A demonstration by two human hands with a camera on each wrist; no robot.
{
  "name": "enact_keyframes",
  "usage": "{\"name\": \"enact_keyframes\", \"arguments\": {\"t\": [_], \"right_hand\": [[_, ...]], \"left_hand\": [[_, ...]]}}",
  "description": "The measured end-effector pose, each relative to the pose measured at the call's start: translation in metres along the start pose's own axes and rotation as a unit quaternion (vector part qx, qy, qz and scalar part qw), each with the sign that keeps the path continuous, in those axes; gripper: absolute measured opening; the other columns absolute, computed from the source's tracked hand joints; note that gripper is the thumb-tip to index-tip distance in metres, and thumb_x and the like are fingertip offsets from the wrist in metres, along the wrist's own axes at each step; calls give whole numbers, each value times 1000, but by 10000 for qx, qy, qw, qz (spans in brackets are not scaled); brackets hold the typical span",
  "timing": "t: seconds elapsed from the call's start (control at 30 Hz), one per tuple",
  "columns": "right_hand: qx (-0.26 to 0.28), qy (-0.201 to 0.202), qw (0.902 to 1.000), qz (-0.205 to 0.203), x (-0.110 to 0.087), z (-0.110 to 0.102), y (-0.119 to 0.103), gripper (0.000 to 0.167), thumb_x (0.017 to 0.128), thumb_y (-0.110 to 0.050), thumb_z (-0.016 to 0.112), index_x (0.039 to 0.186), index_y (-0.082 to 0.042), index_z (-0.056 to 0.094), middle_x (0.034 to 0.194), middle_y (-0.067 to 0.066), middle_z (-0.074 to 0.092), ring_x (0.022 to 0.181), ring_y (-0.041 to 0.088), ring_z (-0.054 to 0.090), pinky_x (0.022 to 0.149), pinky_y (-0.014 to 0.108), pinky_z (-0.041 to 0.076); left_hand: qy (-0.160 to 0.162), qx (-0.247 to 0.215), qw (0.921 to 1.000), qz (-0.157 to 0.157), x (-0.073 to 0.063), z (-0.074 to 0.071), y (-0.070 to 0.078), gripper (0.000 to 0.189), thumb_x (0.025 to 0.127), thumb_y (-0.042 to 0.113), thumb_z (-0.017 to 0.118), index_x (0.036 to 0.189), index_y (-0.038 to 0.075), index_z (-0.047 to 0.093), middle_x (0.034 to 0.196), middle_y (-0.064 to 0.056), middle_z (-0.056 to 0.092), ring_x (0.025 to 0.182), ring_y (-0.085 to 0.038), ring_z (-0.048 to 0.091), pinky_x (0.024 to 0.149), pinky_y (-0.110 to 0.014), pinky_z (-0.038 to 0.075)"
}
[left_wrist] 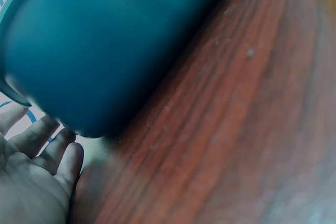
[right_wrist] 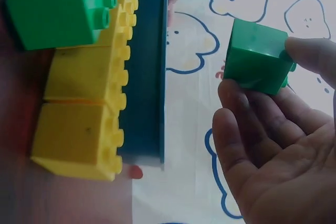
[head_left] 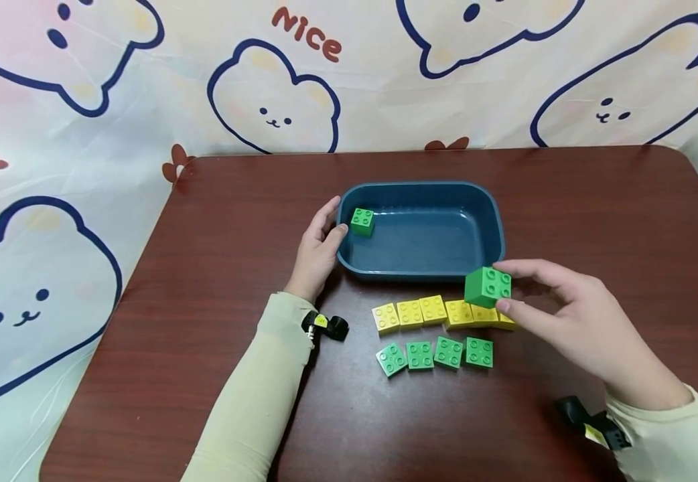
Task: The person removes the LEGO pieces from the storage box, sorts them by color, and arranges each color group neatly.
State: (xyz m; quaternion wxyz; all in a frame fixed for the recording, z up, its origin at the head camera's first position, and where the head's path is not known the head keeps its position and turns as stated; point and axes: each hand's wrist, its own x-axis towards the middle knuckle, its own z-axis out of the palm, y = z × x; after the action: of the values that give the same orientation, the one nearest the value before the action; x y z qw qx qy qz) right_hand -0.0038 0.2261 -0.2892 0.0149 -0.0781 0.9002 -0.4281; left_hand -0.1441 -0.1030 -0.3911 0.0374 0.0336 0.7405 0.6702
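Observation:
My right hand (head_left: 572, 308) pinches a green toy brick (head_left: 483, 288) between thumb and fingers, above the near right corner of a blue tray (head_left: 421, 274). In the right wrist view the held brick (right_wrist: 257, 59) is clear of the table. My left hand (head_left: 317, 251) grips the tray's left end, thumb over the rim and fingers against the outside wall (left_wrist: 94, 61). Another green brick (head_left: 362, 221) sits inside the tray at its left end. Nearer me lies a row of yellow bricks (head_left: 409, 313), partly covered by the right hand, and a row of green bricks (head_left: 419, 356).
All of it stands on a dark brown wooden table (head_left: 222, 281). A patterned cloth (head_left: 373, 87) hangs behind the table and along its left side. Each wrist wears a small black camera, such as the left one (head_left: 327, 326).

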Motion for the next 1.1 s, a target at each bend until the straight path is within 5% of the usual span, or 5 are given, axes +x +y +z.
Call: {"name": "enact_keyframes", "arguments": {"t": [0.5, 1.1], "right_hand": [[-401, -82, 9986, 329, -40, -4, 27, 47, 85, -20, 83, 127, -31, 66, 112, -3, 69, 93, 1, 64, 71, 13, 51], [-725, -660, 9944, 396, -49, 3, 52, 39, 85, -28, 83, 121, -29, 68, 112, -5, 70, 93, 6, 64, 74, 18, 52]], "left_hand": [[41, 114, 9999, 24, 0, -1, 1, 51, 105, 17, 50, 155, 17, 39, 148, 0, 50, 134, -15, 47, 110, -43, 41], [118, 173, 9997, -89, 1, 1, 0, 50, 105, 19, 51, 154, 17, 41, 143, -2, 53, 128, -17, 50, 107, -44, 44]]}}
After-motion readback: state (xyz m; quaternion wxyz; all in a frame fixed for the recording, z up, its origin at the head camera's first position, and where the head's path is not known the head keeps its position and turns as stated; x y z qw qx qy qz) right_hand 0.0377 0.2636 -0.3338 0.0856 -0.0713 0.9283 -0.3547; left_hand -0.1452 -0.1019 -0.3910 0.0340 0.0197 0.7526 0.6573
